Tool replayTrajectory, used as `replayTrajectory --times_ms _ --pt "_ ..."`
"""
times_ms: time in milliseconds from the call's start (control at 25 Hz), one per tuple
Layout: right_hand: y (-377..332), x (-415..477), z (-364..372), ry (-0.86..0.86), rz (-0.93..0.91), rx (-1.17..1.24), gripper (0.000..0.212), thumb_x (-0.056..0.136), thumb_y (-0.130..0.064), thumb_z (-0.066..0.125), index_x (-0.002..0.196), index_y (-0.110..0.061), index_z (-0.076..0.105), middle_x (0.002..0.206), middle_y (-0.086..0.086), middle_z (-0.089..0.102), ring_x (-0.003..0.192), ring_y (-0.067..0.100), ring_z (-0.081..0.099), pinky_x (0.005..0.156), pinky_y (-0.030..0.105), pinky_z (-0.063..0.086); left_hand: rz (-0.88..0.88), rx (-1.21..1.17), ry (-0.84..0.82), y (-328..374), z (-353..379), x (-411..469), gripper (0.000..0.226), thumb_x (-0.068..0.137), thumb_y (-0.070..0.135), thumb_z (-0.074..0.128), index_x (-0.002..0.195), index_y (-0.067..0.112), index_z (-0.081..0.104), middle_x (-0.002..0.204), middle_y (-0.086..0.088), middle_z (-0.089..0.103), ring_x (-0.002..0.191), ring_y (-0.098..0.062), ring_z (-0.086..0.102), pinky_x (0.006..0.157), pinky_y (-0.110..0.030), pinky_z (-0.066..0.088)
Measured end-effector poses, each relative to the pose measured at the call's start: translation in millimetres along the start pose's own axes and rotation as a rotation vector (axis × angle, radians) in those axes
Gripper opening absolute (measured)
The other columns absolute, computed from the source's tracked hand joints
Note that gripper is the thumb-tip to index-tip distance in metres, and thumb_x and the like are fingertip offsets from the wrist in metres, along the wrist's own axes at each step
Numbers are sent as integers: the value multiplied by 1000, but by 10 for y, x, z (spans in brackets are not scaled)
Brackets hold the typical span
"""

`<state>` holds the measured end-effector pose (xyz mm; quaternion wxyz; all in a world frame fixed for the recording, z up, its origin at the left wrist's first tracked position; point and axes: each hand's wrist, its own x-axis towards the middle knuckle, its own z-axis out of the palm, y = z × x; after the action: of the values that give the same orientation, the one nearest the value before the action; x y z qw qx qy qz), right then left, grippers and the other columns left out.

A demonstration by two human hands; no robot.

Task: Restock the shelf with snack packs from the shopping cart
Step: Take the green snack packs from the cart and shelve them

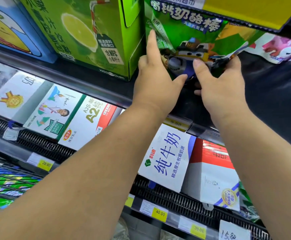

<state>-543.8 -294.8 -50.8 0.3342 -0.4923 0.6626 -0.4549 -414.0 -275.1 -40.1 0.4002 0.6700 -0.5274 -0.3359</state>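
A green snack pack (189,33) with a cartoon robot printed on it stands upright on the dark upper shelf (271,94), to the right of a green lime-juice carton. My left hand (156,78) holds the pack's lower left side, its index finger straight up along the left edge and its thumb on the front. My right hand (222,80) grips the pack's bottom right, thumb on the front and fingers behind it. The shopping cart (4,181) shows at the lower left, with several green snack packs behind its wires.
The green lime-juice carton (89,35) stands just left of the pack, with a blue carton (8,26) beyond it. A pink pack (279,49) lies at the right. Milk boxes (167,158) fill the shelf below, with yellow price tags (159,213) along the rails.
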Motion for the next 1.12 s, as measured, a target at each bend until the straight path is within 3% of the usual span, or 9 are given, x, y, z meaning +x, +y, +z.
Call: replayTrajectory --times_ms 480,720,880,1040,1120 --pt "-19 385 89 -70 2 -108 46 61 -68 61 92 -39 44 110 -8 67 100 24 69 90 52 55 -3 88 -32 -46 9 190 114 81 25 79 157 29 -7 148 -8 36 125 -24 52 102 -43 47" --pt "-8 472 138 -59 47 -165 90 58 -74 58 132 -24 42 124 -3 62 109 30 66 93 55 54 -32 116 -63 -58 14 329 114 82 27 78 156 33 -8 146 -6 40 130 -22 50 104 -41 45" --pt "19 453 100 -69 64 -177 91 56 -70 62 132 -23 43 124 -3 61 110 27 65 93 51 54 -35 111 -68 -59 18 338 114 82 26 79 156 34 -7 148 -6 39 131 -20 48 104 -40 45" --pt "61 328 6 -99 104 -97 77 49 -58 75 114 -28 48 111 -6 64 103 16 66 90 44 57 -54 112 -97 -48 -26 248 114 81 26 80 156 34 -5 143 -6 41 115 -22 57 99 -41 49" --pt "57 213 -56 -120 149 -2 81 50 -48 80 122 -28 47 114 -6 61 107 15 64 94 42 55 -64 120 -135 -7 -89 162 112 81 27 80 156 35 -3 140 -4 43 110 -21 59 99 -38 49"
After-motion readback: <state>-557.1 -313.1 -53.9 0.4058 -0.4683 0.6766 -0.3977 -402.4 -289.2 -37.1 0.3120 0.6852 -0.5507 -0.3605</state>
